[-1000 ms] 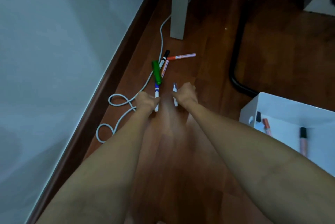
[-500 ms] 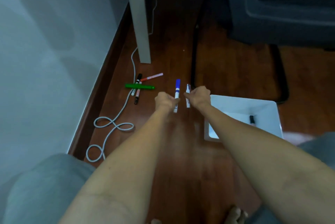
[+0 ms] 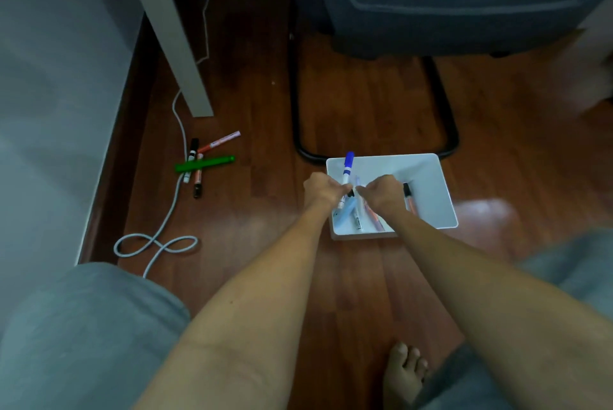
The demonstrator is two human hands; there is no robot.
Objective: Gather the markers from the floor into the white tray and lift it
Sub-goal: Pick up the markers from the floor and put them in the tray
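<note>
Both hands (image 3: 355,192) now over white tray (image 3: 431,177) (two markers (image 3: 347,171) held), four markers (image 3: 205,162) on floor

Wooden floor (image 3: 348,104) is carrying a white tray (image 3: 431,184), four markers (image 3: 204,164) lying crossed in a loose pile, a looping grey cable (image 3: 156,245), a pale furniture leg (image 3: 185,71), a black chair base (image 3: 298,131) and a bare foot (image 3: 403,375).

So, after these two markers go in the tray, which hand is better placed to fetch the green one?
Probably the left hand: it is on the side nearer the green marker; the right hand would have to cross over.
</note>
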